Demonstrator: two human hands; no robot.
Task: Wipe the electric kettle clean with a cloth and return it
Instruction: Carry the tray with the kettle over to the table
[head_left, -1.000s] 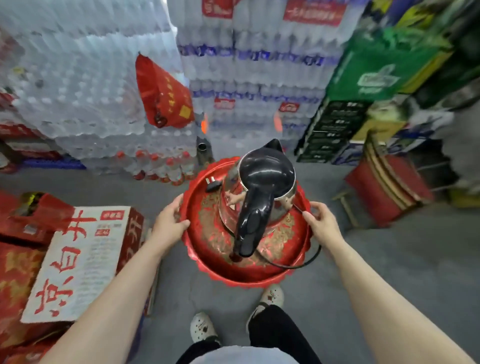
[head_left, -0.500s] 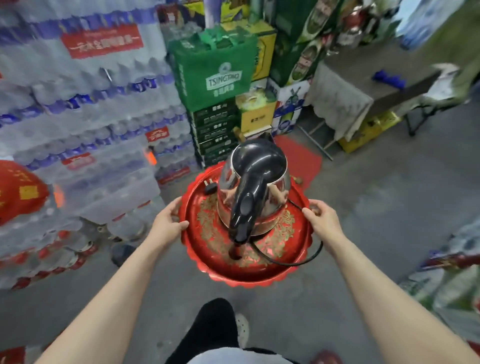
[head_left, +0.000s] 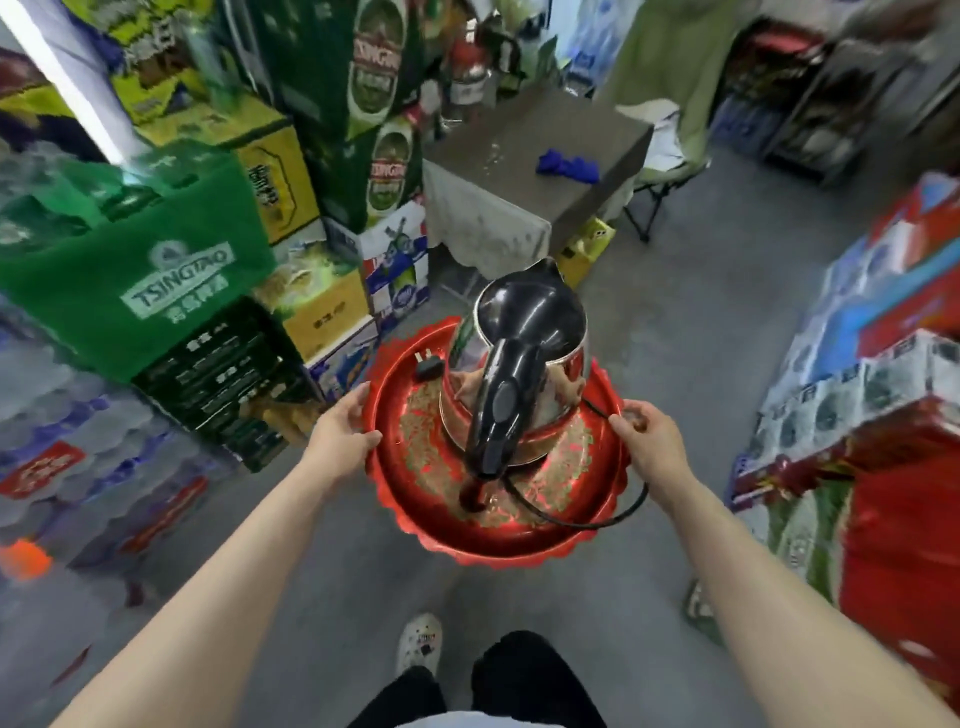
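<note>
A steel electric kettle (head_left: 566, 376) with a black lid and black handle stands upright on a round red tray (head_left: 415, 483) with gold patterning. Its black cord (head_left: 587, 519) loops over the tray's right rim, and the plug (head_left: 428, 368) lies on the tray to the kettle's left. My left hand (head_left: 340, 434) grips the tray's left rim and my right hand (head_left: 647, 444) grips the right rim, carrying it at waist height. A blue cloth (head_left: 566, 165) lies on a grey table (head_left: 493, 156) ahead.
Green beer crates and cartons (head_left: 171, 291) are stacked on the left, with shrink-wrapped water bottles (head_left: 78, 467) below them. Red and blue boxes (head_left: 883, 415) pile up on the right. A folding chair (head_left: 670, 171) stands beside the table. Grey concrete floor (head_left: 701, 322) runs between the stacks.
My view has swung to the right, away from the water bottle stacks, and the table with the blue cloth has come closer. Both hands kept their grip on the tray.
</note>
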